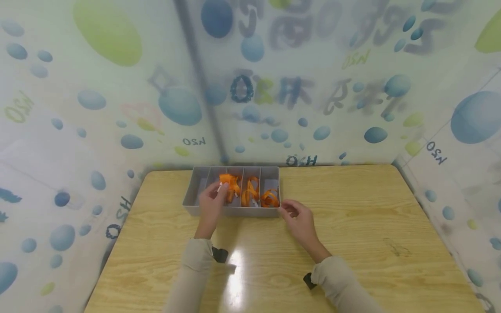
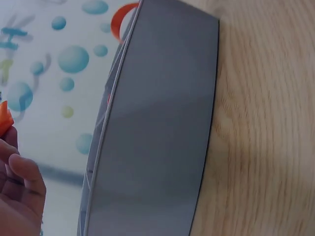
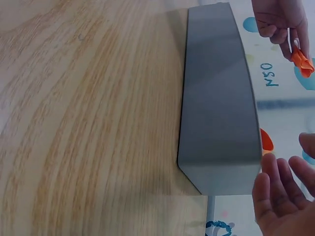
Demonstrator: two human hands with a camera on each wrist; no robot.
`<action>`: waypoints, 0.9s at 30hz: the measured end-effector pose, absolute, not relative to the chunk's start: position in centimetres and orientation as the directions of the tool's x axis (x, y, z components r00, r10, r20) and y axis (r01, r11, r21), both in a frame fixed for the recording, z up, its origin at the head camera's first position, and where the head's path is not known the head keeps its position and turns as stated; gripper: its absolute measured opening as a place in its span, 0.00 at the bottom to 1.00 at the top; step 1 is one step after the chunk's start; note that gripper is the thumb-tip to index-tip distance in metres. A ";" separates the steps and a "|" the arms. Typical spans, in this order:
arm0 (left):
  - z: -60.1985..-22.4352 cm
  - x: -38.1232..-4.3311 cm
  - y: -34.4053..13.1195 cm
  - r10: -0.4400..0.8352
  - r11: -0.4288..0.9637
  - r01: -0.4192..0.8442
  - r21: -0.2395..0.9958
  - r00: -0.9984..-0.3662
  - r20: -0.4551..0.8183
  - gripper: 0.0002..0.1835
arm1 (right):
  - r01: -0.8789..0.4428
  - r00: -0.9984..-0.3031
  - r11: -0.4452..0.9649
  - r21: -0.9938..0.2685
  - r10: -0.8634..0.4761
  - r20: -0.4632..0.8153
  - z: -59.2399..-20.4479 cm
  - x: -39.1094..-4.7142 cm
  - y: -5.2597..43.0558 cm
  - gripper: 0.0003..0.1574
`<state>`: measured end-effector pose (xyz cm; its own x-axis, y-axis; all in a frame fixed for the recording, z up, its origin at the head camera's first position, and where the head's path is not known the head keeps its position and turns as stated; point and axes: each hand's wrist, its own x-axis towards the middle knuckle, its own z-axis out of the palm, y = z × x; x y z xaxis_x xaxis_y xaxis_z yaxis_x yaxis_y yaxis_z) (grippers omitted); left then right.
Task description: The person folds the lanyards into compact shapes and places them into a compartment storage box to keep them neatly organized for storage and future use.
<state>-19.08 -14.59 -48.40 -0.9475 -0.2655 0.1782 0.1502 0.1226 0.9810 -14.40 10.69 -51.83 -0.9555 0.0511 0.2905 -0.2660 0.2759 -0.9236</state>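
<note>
A grey divided box (image 1: 231,211) stands at the back of the table. Above its left-middle compartments, my left hand (image 1: 211,204) pinches a folded orange ribbon (image 1: 230,179) with a small white piece at the fingers. The right wrist view shows that ribbon (image 3: 302,63) hanging from the left hand (image 3: 283,19), clear of the box wall. Loops of orange ribbon (image 1: 250,191) lie in the fourth compartment, and a coiled one (image 1: 270,198) in the rightmost. My right hand (image 1: 299,219) is by the box's front right corner, fingers slightly bent, holding nothing; contact with the rim is unclear.
The box stands on a light wood-grain table (image 1: 352,226), near its back edge. Behind it and along both sides hang pale sheets (image 1: 332,117) printed with blue and green bubbles. Dark wrist straps (image 1: 220,254) sit at both sleeves.
</note>
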 end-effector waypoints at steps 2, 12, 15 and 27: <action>-48.4 -19.4 -15.3 -0.284 0.137 0.153 0.979 -0.941 0.186 0.15 | -0.281 -0.949 0.289 -0.915 0.056 0.309 -52.0 -14.5 10.6 0.14; -49.5 -19.9 -17.5 -0.356 0.342 0.015 0.940 -0.923 0.145 0.20 | -0.238 -0.952 0.351 -0.906 0.102 0.289 -52.2 -15.3 9.8 0.09; -49.9 -20.0 -17.8 -0.353 0.397 0.019 0.918 -0.920 0.172 0.21 | -0.237 -0.949 0.382 -0.893 0.104 0.297 -52.1 -15.4 9.6 0.08; -50.8 -20.7 -19.0 -0.318 0.603 0.058 0.796 -0.897 0.306 0.16 | -0.088 -0.982 0.417 -0.905 0.117 0.150 -51.9 -15.9 9.5 0.07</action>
<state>-20.65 -19.04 -50.75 -0.8971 -0.3184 0.3063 0.0577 0.6030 0.7957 -15.91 9.54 -51.94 -0.9817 0.1173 0.1499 -0.0884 0.4168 -0.9047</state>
